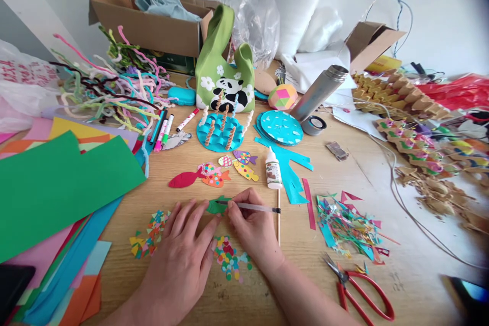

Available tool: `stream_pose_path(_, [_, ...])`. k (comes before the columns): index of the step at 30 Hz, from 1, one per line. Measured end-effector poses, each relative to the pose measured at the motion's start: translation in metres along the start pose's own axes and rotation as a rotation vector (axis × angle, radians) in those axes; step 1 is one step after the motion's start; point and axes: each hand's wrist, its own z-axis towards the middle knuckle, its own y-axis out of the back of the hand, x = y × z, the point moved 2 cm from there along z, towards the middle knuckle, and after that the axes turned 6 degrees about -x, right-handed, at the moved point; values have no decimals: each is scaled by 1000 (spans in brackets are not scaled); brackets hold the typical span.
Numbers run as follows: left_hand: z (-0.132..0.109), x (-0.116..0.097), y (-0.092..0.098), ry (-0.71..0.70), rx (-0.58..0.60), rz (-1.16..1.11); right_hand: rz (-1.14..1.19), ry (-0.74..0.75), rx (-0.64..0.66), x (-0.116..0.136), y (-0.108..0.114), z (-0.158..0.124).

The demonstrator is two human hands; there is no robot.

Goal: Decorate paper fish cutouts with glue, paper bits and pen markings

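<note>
A small green paper fish (217, 206) lies on the table between my hands. My right hand (250, 221) is closed around a pen (255, 207), its tip on the fish. Flat on the table, with fingers stretched out, my left hand (183, 249) rests its fingertips at the fish's near left edge. Several decorated paper fish, among them a yellow one (246, 170) and a plain red one (185, 179), lie just beyond. Colourful paper dots (231, 260) are heaped between my wrists, and cut paper bits (147, 237) sit left of my left hand.
A white glue bottle (273, 169) stands beyond my right hand. Red-handled scissors (359, 290) and paper scraps (347, 221) lie to the right. Green card sheets (64, 188) cover the left. Farther back are a blue woven disc (220, 132), a metal flask (321, 92) and a panda bag (225, 71).
</note>
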Motion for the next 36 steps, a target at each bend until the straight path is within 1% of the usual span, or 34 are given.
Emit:
stream_pose_path(12, [0, 0, 0, -8, 2, 4, 13, 13, -15, 3, 0, 0])
stream_pose_path(24, [1, 0, 0, -9, -8, 9, -7, 1, 19, 2, 0, 0])
stream_pose_path(36, [-1, 0, -1, -2, 7, 5, 4, 2, 10, 1, 0, -1])
